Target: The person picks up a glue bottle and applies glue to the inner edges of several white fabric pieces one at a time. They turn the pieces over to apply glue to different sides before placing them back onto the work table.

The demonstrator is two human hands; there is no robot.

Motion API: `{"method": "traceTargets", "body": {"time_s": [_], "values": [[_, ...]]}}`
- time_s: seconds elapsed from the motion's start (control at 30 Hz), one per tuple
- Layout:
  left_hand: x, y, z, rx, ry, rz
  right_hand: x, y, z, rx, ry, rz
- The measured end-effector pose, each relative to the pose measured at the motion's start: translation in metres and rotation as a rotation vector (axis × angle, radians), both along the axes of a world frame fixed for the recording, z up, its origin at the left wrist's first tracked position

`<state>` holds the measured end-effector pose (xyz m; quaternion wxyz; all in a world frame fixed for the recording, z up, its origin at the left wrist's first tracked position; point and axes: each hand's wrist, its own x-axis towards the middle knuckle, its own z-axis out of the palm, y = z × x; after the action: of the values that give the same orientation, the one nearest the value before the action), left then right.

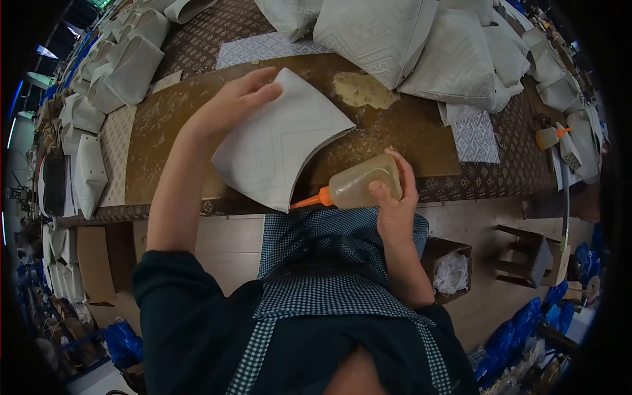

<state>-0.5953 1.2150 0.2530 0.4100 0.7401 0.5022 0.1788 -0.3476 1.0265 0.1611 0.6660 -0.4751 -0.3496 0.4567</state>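
A white leather-like piece (283,138) with an embossed geometric pattern lies at the table's front edge, its curved dark-edged side facing right. My left hand (240,99) rests on its upper left side, fingers stretched and slightly apart. What lies under the fingertips is hidden. In my right hand (397,210) is a translucent squeeze bottle (359,184) with yellowish content, tilted almost level. Its orange nozzle (313,199) points left, with the tip at the lower corner of the white piece. My thumb lies over the bottle's side.
Stuffed-looking white pieces (375,39) are heaped at the back. More folded ones (135,69) stand along the left. A brown board (421,141) with a dried pale patch (365,90) covers the table. A second bottle (548,138) lies right. Below are a wooden stool (526,257) and a box (451,270).
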Motion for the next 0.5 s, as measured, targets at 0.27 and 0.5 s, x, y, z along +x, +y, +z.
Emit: {"method": "traceTargets", "body": {"time_s": [0.27,0.5], "values": [[0.030,0.030,0.001,0.115,-0.217,-0.036,0.014,-0.003,0.005,0.058,-0.024,-0.112],[0.000,-0.015,0.009,0.547,-0.719,0.044,0.034,0.008,0.016,0.219,-0.052,-0.321]]}}
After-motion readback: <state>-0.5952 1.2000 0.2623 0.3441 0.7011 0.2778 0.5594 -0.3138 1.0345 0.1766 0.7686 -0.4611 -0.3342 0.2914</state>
